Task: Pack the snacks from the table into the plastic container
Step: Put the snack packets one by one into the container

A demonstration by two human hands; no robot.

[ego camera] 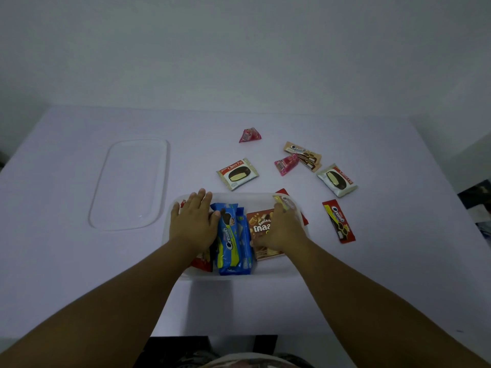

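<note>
The clear plastic container (239, 197) sits at the table's near middle. Inside it lie a blue Cream-O pack (233, 243), a brown wafer box (261, 235) and a red packet (203, 262). My left hand (195, 221) lies flat in the container's left part, its thumb touching the blue pack. My right hand (283, 229) is over the brown box, fingers curled on a yellow-ended packet (285, 202) at the right wall. On the table beyond lie two Choco Pies (237, 173) (337, 179), two pink packets (249, 135) (285, 164), a beige Cream-O (305, 155) and a red Cream-O (338, 221).
The clear lid (130, 184) lies flat to the left of the container. A red packet (283, 192) shows at the container's right side, partly hidden by it. Dark objects (478, 200) stand beyond the table's right edge. A white wall rises behind the table.
</note>
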